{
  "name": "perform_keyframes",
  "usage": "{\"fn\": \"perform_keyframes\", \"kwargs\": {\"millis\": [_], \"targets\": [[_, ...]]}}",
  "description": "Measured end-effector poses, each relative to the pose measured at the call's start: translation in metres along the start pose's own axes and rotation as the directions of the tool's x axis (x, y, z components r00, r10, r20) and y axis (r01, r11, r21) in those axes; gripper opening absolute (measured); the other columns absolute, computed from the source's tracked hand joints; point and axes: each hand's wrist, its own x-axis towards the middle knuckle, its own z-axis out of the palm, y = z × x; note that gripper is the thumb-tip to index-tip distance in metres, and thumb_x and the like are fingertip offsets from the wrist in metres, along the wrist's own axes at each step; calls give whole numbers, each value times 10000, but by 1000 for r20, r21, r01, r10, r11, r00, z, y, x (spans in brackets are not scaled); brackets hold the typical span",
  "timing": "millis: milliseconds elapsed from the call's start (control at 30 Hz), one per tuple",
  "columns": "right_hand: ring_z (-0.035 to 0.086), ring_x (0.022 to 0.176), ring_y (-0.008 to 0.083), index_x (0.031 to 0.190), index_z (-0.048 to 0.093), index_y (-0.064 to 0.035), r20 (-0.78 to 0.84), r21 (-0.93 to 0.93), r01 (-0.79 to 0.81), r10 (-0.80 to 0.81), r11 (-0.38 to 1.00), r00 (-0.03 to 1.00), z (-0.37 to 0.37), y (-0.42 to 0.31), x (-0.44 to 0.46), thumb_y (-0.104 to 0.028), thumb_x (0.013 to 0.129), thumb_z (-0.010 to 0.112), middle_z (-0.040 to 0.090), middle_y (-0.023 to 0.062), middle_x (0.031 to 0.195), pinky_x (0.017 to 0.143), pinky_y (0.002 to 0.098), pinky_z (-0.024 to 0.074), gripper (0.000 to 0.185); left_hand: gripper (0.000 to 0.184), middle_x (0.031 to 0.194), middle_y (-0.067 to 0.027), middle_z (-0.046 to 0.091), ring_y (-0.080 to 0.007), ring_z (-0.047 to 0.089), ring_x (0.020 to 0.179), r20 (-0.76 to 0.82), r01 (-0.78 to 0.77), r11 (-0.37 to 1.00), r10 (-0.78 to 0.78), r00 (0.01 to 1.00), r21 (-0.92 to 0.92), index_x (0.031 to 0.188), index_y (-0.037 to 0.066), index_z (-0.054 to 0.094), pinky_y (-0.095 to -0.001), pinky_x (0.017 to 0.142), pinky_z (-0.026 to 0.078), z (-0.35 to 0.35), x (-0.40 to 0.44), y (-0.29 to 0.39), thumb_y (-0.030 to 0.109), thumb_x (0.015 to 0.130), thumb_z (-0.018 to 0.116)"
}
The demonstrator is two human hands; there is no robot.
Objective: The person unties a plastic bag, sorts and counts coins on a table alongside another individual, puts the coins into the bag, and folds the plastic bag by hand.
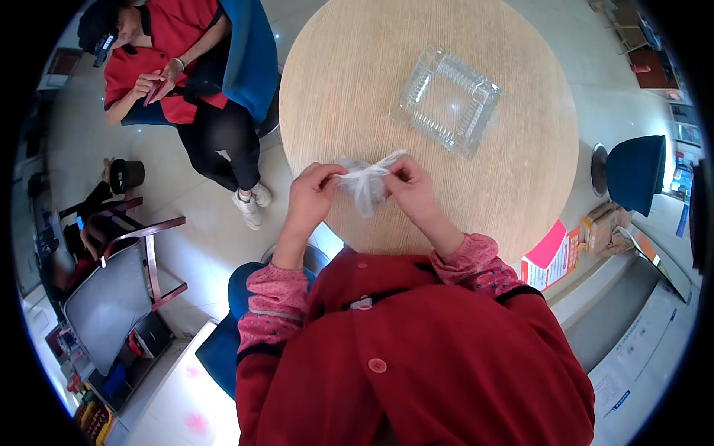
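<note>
Between my two hands is a thin, translucent white plastic bag (364,192), its top gathered into a twist or knot, held just over the near part of the round table. My left hand (318,187) pinches one end of the gathered top. The other end is pinched in the fingers of my right hand (410,189), with a short tip of plastic sticking up beside them. What the bag contains, if anything, I cannot make out. Farther back on the table sits a clear plastic container (450,102) with ribbed sides, apart from both hands.
The round wooden table (335,67) has its curved edge close to my body. A person (167,56) in red sits at the left on a blue chair (249,59), holding a phone. Another blue chair (636,175) stands right; a wooden chair (111,305) is at lower left.
</note>
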Motion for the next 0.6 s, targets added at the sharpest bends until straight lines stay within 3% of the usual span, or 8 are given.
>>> {"fn": "perform_keyframes", "kwargs": {"millis": [100, 200, 267, 400, 500, 533, 567, 600], "targets": [[567, 603, 99, 826, 524, -35, -109, 156, -70, 87, 985, 990, -16, -7, -2, -2, 852, 590, 577, 35, 725, 528, 236, 472, 78, 140, 797, -102, 581, -202, 582, 682, -121, 65, 998, -62, 991, 17, 910, 45, 667, -276, 631, 468, -3, -4, 0, 15, 781, 622], [553, 601, 97, 852, 534, -25, -52, 131, -152, 160, 980, 986, -23, -4, -3, -13, 853, 590, 574, 31, 722, 536, 229, 463, 57, 184, 790, -67, 558, -166, 564, 720, 26, 41, 997, -43, 999, 58, 949, 55, 674, -252, 648, 445, -2, -4, 21, 20, 769, 663], [545, 599, 98, 882, 546, -12, 115, -73, -26, 34, 997, 993, -25, -10, -2, -62, 852, 613, 576, 31, 704, 540, 235, 454, 88, 178, 771, -74, 545, -213, 568, 712, 33, -173, 957, 170, 985, 231, 927, 52, 673, -281, 647, 450, 2, 0, 34, 65, 749, 691], [542, 607, 93, 880, 566, -4, 216, -456, 116, -17, 882, 976, -24, -44, 4, -118, 859, 618, 576, 32, 686, 549, 244, 451, 126, 154, 782, -86, 553, -252, 558, 693, 125, -266, 853, 235, 964, 448, 865, 44, 661, -322, 636, 451, 11, 0, 31, 89, 727, 712], [551, 593, 90, 849, 577, 2, 310, -486, 303, -162, 820, 937, -18, -35, 12, -156, 863, 615, 573, 33, 663, 537, 256, 452, 163, 107, 761, -47, 552, -193, 536, 648, 0, -345, 901, 358, 934, 264, 868, 37, 629, -293, 584, 432, 14, -1, 36, 88, 789, 679], [551, 579, 91, 837, 583, -3, 176, -424, 192, -127, 885, 976, -16, -22, 14, -153, 866, 609, 574, 34, 659, 525, 253, 452, 155, 64, 756, -24, 556, -155, 530, 649, -80, -39, 991, 29, 996, -125, 856, 51, 614, -269, 589, 434, 12, -3, 39, 82, 817, 654], [551, 566, 91, 826, 590, -7, 46, -343, 85, -74, 936, 996, -14, -20, 14, -151, 869, 602, 575, 35, 656, 512, 250, 452, 150, 32, 751, -2, 560, -116, 525, 651, -25, 255, 828, -308, 951, -500, 843, 64, 599, -245, 594, 436, 10, -5, 41, 75, 845, 629], [551, 566, 91, 826, 590, -7, 48, -340, 86, -74, 937, 996, -17, -20, 11, -151, 869, 602, 575, 35, 656, 512, 250, 452, 150, 31, 735, 42, 521, -54, 481, 654, -7, 198, 673, -289, 957, -712, 902, 66, 575, -200, 588, 408, 6, -5, 35, 63, 883, 598]]}}
